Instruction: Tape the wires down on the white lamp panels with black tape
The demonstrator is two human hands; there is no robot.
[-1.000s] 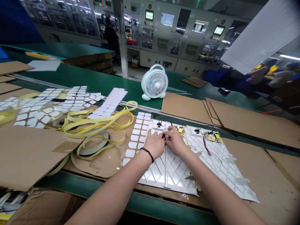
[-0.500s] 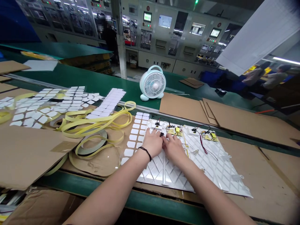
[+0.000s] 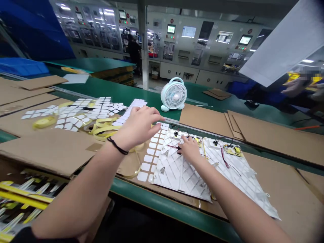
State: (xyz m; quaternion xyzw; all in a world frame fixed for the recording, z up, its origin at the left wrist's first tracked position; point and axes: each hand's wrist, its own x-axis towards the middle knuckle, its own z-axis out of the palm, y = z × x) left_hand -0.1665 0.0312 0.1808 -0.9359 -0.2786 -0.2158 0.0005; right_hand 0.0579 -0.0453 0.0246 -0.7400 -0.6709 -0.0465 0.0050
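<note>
My left hand [image 3: 136, 125] hangs open above the near edge of the white foam pads [image 3: 149, 157], fingers stretched toward the panel and holding nothing. My right hand [image 3: 189, 150] rests on a white ribbed plastic panel [image 3: 182, 177], its fingertips at a small black connector [image 3: 179, 149] with a red wire [image 3: 172, 146]. Whether those fingers grip the connector is hidden. Two small circuit boards [image 3: 234, 151] with yellow parts and wiring lie along the panel's far side.
Loose yellow tape [image 3: 101, 126] and sheets of white pads [image 3: 86, 109] lie on cardboard to the left. A pale blue desk fan [image 3: 173, 94] stands on the green bench beyond a metal rail. Cardboard sheets [image 3: 275, 136] lie to the right, and a person [image 3: 134, 52] stands far back.
My left hand has left the connector and moved left, opening above the pads. The view has swung right and the tape has shifted left. My right hand stays at the connector.
</note>
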